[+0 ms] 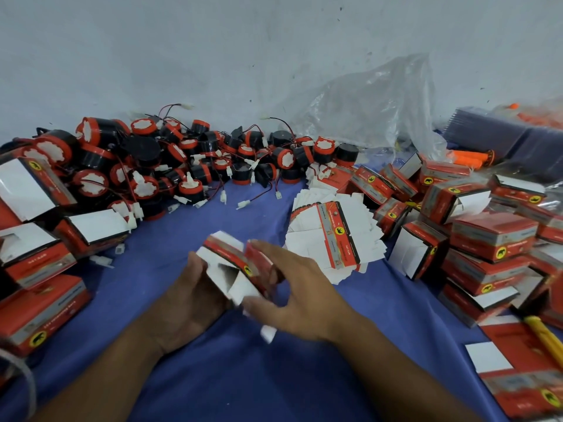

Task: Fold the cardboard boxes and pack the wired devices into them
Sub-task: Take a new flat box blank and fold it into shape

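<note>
- Centrally, 1 half-folded cardboard box (234, 263) sat between the hands, above the blue cloth (243, 376).
- Grip: left hand (189, 296) cupped its left side; right hand (292, 287) pinched its right side.
- Flaps blurred; underside hidden; wired devices (182, 159) piled behind.

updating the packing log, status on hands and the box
Left hand and right hand both grip one half-folded cardboard box, end flaps open. Wired devices piled beyond, only blue cloth between.
</note>
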The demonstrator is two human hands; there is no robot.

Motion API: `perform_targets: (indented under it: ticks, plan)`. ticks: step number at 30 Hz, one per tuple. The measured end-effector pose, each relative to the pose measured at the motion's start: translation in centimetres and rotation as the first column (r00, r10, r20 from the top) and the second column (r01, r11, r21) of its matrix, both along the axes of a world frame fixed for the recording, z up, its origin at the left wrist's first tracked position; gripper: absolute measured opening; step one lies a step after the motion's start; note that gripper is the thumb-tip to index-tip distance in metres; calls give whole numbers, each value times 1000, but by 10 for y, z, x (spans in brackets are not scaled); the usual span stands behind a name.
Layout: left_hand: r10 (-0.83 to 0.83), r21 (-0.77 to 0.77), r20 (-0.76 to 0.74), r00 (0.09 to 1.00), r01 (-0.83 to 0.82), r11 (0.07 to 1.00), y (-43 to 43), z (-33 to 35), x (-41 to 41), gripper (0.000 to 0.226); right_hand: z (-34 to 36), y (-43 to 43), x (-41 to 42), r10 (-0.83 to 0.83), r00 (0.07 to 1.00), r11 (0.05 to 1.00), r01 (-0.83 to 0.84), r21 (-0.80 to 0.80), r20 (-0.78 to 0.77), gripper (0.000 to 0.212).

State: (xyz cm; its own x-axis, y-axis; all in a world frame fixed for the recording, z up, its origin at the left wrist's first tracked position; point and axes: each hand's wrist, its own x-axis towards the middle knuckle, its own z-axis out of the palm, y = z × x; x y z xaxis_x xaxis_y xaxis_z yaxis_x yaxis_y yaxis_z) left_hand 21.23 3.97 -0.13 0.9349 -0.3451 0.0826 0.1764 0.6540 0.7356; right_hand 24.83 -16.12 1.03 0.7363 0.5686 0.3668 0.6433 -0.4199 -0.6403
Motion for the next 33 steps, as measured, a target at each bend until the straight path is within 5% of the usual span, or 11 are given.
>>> perform_targets:
  ticks: [2, 8, 11, 14, 16, 18, 22, 26, 29, 33]
  plan:
    - [-32, -43, 147, 989, 38, 998, 0, 1, 2, 84, 1, -1, 1, -88, 995, 993, 85, 81, 35, 68]
    - [62, 198, 90, 994, -79, 977, 3, -5, 7, 57, -1, 4, 2, -291, 942, 932, 319, 170, -168, 72]
    - [73, 247, 71, 995, -89, 965, -2, -1, 3, 27, -1, 8, 3, -102, 845, 933, 264, 244, -524, 76]
    - [97, 169, 44, 994, -103, 980, -5, 1, 0, 19, -2, 12, 0, 165, 697, 914, 157, 373, -698, 87]
    - [116, 55, 41, 992, -119, 991, -6, 3, 0, 25, 0, 11, 2, 444, 525, 782, 169, 600, -726, 97]
    - [162, -37, 0, 987, -161, 986, -4, 6, 0, 35, 1, 3, 7, 648, 452, 630, 133, 765, -613, 104]
    - [22, -165, -61, 998, -31, 986, 3, 7, 1, 44, -7, 5, 4, 635, 552, 657, -19, 754, -540, 82]
    - [-170, -135, 29, 985, 172, 976, 0, 0, -4, 37, -9, 13, 2, 682, 467, 602, 79, 795, -563, 87]
    - [68, 204, 7, 998, -68, 977, -11, -5, 1, 68, -5, 14, 5, 645, 518, 550, 197, 812, -562, 60]
    - [357, 302, 30, 934, -349, 887, -21, -11, 10, 128, -9, 12, 13, 167, 701, 676, 429, 598, -693, 38]
